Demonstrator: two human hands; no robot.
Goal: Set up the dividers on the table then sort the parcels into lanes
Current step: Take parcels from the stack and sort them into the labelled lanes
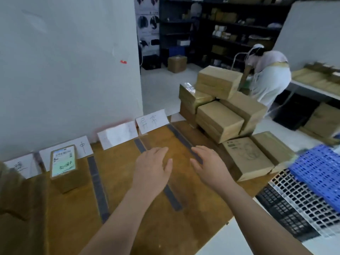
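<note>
table [161,223]: brown top
dividers [98,188]: grey strips lying flat
labelled parcel [64,167]: left lane
parcel stack [219,105]: far right
paper signs [117,134]: back edge

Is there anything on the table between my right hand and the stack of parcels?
Nothing visible. The right hand hovers open over bare table, with only a flat grey divider strip between it and the parcels.

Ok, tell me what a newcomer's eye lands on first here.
Two bare hands, left hand and right hand, hover open and empty over the brown table crossed by dark tape strips. A pile of cardboard parcels fills the far right corner, and one labelled parcel stands alone at left.
</note>
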